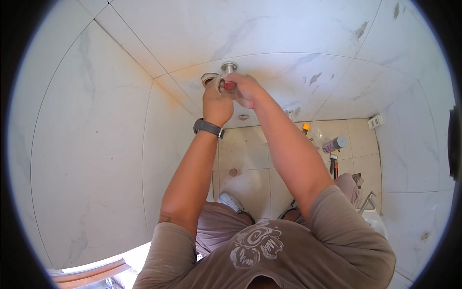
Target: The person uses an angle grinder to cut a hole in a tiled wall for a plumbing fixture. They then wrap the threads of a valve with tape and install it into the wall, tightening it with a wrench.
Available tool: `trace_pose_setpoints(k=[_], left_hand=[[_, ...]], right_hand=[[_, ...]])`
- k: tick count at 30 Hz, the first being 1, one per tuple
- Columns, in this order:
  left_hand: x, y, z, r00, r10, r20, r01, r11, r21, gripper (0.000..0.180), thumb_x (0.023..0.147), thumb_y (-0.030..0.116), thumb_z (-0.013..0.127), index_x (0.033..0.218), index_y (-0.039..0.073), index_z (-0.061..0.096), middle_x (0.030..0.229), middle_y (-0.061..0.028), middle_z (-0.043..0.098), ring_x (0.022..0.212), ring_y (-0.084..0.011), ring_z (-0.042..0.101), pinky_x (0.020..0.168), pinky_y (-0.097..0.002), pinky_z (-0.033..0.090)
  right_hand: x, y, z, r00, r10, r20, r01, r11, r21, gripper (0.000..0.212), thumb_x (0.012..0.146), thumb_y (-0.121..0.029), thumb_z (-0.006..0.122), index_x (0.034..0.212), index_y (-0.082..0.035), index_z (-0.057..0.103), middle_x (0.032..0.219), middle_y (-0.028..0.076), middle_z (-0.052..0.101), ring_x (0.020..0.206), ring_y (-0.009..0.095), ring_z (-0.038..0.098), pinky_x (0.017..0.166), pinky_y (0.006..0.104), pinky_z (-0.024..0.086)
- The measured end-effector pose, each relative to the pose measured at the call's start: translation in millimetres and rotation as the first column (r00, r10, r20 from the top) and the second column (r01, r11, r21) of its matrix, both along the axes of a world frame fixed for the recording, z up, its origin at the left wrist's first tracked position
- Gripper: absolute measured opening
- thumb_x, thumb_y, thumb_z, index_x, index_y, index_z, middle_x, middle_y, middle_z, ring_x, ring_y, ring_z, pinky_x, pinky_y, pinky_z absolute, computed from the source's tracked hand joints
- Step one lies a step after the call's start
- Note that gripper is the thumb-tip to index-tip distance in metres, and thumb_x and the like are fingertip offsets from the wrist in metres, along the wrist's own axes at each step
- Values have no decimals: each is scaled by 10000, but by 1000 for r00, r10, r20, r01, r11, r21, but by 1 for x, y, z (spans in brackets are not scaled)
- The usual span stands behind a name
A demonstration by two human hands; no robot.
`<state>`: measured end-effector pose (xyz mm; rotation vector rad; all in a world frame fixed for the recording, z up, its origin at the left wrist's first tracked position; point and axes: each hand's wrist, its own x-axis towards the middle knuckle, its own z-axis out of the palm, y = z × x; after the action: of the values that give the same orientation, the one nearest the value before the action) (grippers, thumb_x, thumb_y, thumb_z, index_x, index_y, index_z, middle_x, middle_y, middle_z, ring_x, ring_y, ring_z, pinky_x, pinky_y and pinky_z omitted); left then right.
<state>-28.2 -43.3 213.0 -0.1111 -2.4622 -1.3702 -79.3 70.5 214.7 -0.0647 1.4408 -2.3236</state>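
Both arms reach up to the tiled wall ahead. A short metal fitting with a round flange [229, 66] sticks out of the wall there. Below the flange is a round red part [229, 85], perhaps a valve knob, with the fingers of my right hand [244, 90] closed around it. Close on its left, my left hand [218, 103], with a dark watch on its wrist, has its fingers bent against the same spot. What the left fingers grip is hidden. A ringed opening [209, 78] in the wall lies just beyond the left fingers.
Lower on the wall are a small round outlet [244, 117] and a metal fitting [289, 113]. On the tiled floor stand a spray can [335, 144], tools with orange and black handles [334, 164], a yellow tool [306, 128] and a small round cap [234, 172]. A white socket box [375, 121] sits right.
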Motion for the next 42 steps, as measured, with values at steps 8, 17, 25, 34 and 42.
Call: trace_pose_setpoints(k=[8,17,25,34,42], left_hand=[[-1,3,15,889,-176,422,-293,487,822,174,1053,172,558,1149,46,631,1068,-47,646,918,-174,631,851,-341,525],[-18,12,10,990,72,119,-103,953,284,246,1016,288,652,990,44,665,986,-36,657,836,-175,583,781,-355,514],[-13,0,24,958,-45,282,-114,844,524,241,1047,273,565,1104,51,637,1136,-99,658,1005,-236,632,916,-433,509],[0,30,6,964,-252,86,9,356,934,266,1096,207,471,1264,27,572,1245,-88,630,1150,-222,609,1005,-428,504],[-8,13,17,985,-42,-168,5,977,-215,357,938,114,682,1261,-11,596,1203,-208,640,1020,-362,651,936,-443,536]], right_hand=[[-5,8,25,997,-30,74,-3,915,403,300,965,-278,668,996,20,665,855,114,665,655,215,655,630,383,533],[-18,-15,-20,985,-3,172,71,920,-384,290,1006,-314,618,1039,-27,647,904,125,692,827,241,689,680,410,558],[-3,7,18,987,-104,122,72,967,246,415,1004,-457,613,1100,-61,692,1028,129,751,893,262,730,847,413,579],[-4,-15,115,875,449,-179,287,-186,940,346,894,-403,696,1054,-117,808,1083,91,787,1017,255,756,834,377,598],[-20,22,21,971,-49,-234,177,805,566,338,961,-352,649,920,-36,761,891,87,745,800,228,723,705,364,577]])
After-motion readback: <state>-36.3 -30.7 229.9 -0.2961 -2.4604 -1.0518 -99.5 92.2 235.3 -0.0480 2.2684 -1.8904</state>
